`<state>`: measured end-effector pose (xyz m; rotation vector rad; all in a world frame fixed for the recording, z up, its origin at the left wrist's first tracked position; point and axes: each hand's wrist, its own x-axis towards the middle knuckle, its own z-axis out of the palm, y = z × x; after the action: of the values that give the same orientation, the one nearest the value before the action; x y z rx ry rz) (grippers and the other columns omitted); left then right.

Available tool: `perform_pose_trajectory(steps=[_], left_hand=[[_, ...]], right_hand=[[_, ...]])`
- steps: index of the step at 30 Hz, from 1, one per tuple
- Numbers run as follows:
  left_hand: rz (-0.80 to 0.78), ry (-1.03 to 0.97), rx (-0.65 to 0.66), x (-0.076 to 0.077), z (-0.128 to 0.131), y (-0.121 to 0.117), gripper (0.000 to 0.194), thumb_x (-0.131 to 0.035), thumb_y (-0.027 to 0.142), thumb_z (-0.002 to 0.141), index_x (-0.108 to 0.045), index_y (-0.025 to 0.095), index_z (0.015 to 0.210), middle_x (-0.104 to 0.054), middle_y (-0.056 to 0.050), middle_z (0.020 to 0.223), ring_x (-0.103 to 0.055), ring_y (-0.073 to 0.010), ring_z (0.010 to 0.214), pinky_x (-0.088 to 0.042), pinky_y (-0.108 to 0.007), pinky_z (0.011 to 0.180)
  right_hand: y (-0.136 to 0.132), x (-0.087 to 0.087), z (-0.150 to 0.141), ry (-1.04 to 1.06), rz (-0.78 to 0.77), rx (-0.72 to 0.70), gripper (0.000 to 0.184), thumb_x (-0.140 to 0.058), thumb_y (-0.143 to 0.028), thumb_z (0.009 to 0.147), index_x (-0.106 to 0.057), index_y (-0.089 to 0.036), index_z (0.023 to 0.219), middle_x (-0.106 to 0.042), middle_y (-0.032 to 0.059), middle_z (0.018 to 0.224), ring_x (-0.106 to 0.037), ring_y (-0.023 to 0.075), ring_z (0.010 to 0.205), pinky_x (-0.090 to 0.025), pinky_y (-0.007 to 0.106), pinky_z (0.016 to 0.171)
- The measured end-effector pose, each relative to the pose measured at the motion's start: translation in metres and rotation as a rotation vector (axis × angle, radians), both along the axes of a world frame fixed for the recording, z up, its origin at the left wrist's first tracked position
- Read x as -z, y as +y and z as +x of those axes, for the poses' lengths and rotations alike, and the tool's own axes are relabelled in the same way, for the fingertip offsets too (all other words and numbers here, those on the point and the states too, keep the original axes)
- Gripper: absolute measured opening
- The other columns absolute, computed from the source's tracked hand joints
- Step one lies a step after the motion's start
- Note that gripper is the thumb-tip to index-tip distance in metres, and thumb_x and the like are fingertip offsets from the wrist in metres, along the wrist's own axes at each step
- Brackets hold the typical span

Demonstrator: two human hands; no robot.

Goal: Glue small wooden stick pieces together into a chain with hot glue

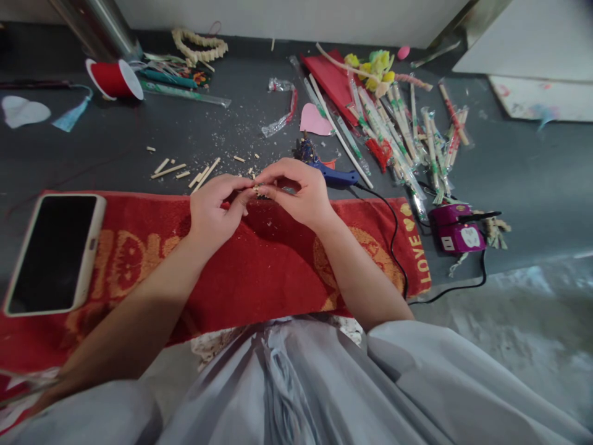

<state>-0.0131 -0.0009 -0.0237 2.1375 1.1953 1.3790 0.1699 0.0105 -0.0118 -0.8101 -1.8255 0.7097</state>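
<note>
My left hand point(215, 210) and my right hand point(300, 190) meet over the far edge of a red towel point(273, 284). Between their pinched thumbs and forefingers is a small piece of pale wooden bits point(262, 190), mostly covered by the fingertips. Short cut wooden sticks point(204, 175) and crumbs lie on the dark table just beyond my left hand. Right behind my right hand rests a blue glue gun point(340, 177), its dark nozzle end pointing away and its cord running right.
A phone point(52, 253) lies on the towel's left end. A purple power socket point(456, 228) sits at the right, with the black cord near it. Wrapped sticks point(393, 130) are heaped at the back right. Farther left are a red thread spool point(115, 80) and a pale wooden ring point(199, 44).
</note>
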Motion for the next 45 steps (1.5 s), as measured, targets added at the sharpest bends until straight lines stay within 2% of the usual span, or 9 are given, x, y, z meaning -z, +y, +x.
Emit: perform_pose_trajectory(steps=[6,10,16,20,24,28,34,39,45], left_hand=[[-0.015,0.017,-0.020,0.000,0.000,0.000,0.012,-0.063,0.030,0.090,-0.072,0.021,0.089,-0.070,0.001,0.075,-0.057,-0.0086,0.053,-0.047,-0.024,0.058],[-0.143,-0.014,0.009,-0.001,0.000,0.000,0.013,-0.063,0.031,0.090,-0.071,0.021,0.090,-0.069,0.001,0.076,-0.055,-0.0074,0.049,-0.048,-0.024,0.054],[-0.346,-0.118,0.058,0.001,0.000,0.001,0.015,-0.065,0.034,0.087,-0.071,0.021,0.090,-0.068,0.002,0.072,-0.053,-0.0066,0.045,-0.047,-0.022,0.048],[-0.385,-0.166,0.081,0.002,0.001,0.002,0.016,-0.067,0.035,0.084,-0.071,0.020,0.088,-0.067,0.002,0.068,-0.053,-0.0065,0.044,-0.046,-0.021,0.046],[-0.365,-0.194,0.054,0.004,0.002,0.003,0.016,-0.068,0.036,0.084,-0.071,0.020,0.087,-0.065,0.002,0.063,-0.051,-0.0068,0.042,-0.043,-0.021,0.043],[-0.314,-0.142,0.053,0.003,0.002,0.002,0.016,-0.065,0.037,0.087,-0.070,0.021,0.089,-0.067,0.001,0.067,-0.053,-0.0077,0.045,-0.046,-0.023,0.048],[-0.240,-0.068,0.031,0.000,0.002,0.000,0.012,-0.064,0.032,0.087,-0.071,0.023,0.090,-0.070,0.000,0.073,-0.054,-0.0083,0.047,-0.047,-0.024,0.053],[-0.141,-0.051,-0.011,-0.004,0.002,-0.002,0.011,-0.062,0.031,0.089,-0.071,0.024,0.090,-0.069,0.002,0.072,-0.057,-0.0090,0.049,-0.047,-0.025,0.054],[-0.044,0.036,-0.027,-0.009,0.001,-0.005,0.014,-0.061,0.033,0.090,-0.071,0.025,0.091,-0.072,-0.001,0.077,-0.065,-0.0133,0.066,-0.051,-0.027,0.063]], right_hand=[[0.001,0.002,0.000,-0.024,0.021,0.004,0.015,-0.065,-0.032,0.091,-0.072,-0.018,0.092,-0.072,0.0015,0.088,-0.062,0.0085,0.078,-0.050,0.021,0.068],[0.002,0.004,0.001,-0.053,0.084,0.021,0.010,-0.065,-0.026,0.091,-0.072,-0.018,0.090,-0.072,0.0006,0.086,-0.063,0.0084,0.078,-0.050,0.020,0.067],[0.001,0.002,0.003,-0.145,0.194,0.056,0.015,-0.058,-0.021,0.095,-0.071,-0.018,0.090,-0.071,0.0018,0.088,-0.065,0.0092,0.080,-0.053,0.024,0.073],[0.000,0.001,0.003,-0.178,0.208,0.040,0.017,-0.054,-0.019,0.096,-0.069,-0.017,0.090,-0.070,0.0030,0.088,-0.064,0.0097,0.081,-0.054,0.025,0.074],[0.000,0.002,0.004,-0.147,0.120,0.058,0.017,-0.053,-0.029,0.097,-0.066,-0.020,0.104,-0.069,0.0014,0.090,-0.063,0.0093,0.081,-0.055,0.025,0.077],[0.001,0.002,0.006,-0.079,0.007,0.120,0.028,-0.057,-0.039,0.095,-0.062,-0.023,0.117,-0.068,0.0005,0.091,-0.063,0.0096,0.080,-0.055,0.024,0.077],[0.006,0.005,0.008,0.015,-0.102,0.198,0.027,-0.063,-0.045,0.089,-0.061,-0.022,0.104,-0.063,-0.0009,0.085,-0.061,0.0096,0.077,-0.055,0.024,0.072],[0.008,0.004,0.006,0.046,-0.157,0.257,0.035,-0.069,-0.053,0.082,-0.059,-0.019,0.078,-0.060,-0.0024,0.075,-0.056,0.0080,0.069,-0.051,0.023,0.065],[0.003,-0.004,0.004,0.013,-0.114,0.151,0.036,-0.067,-0.050,0.084,-0.066,-0.017,0.073,-0.065,-0.0008,0.072,-0.057,0.0087,0.068,-0.048,0.024,0.066]])
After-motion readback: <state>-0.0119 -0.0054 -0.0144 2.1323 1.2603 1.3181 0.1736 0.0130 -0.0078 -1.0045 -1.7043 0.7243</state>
